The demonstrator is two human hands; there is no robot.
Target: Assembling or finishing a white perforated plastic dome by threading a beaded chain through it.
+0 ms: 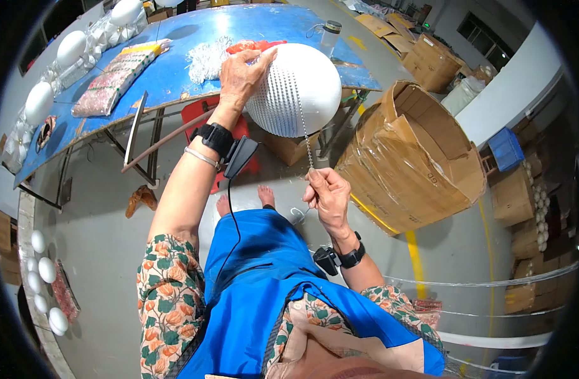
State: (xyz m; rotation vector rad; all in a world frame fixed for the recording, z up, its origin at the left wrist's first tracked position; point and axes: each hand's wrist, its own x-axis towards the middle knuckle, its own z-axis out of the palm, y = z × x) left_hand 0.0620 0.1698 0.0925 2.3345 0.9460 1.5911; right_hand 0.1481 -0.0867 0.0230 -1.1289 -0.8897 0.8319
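A large white ball [321,88] stands at the table's near edge, its left part covered with close rows of small silvery beads. My left hand [242,79] grips the ball at its upper left, thumb and fingers against the surface. From the ball a bead chain [307,145] runs down, drawn straight. Its lower end is pinched between the thumb and fingers of my right hand [327,192], below the ball. Just behind my left hand lie a heap of white bead strands [207,60] and a red bag or cloth [255,46].
The blue table [182,31] carries packs of beads [119,79] and a clear bottle [329,38]. White balls [39,103] line its left side. A red stool [198,117] stands under it. At the right is a tall open cardboard box [409,164].
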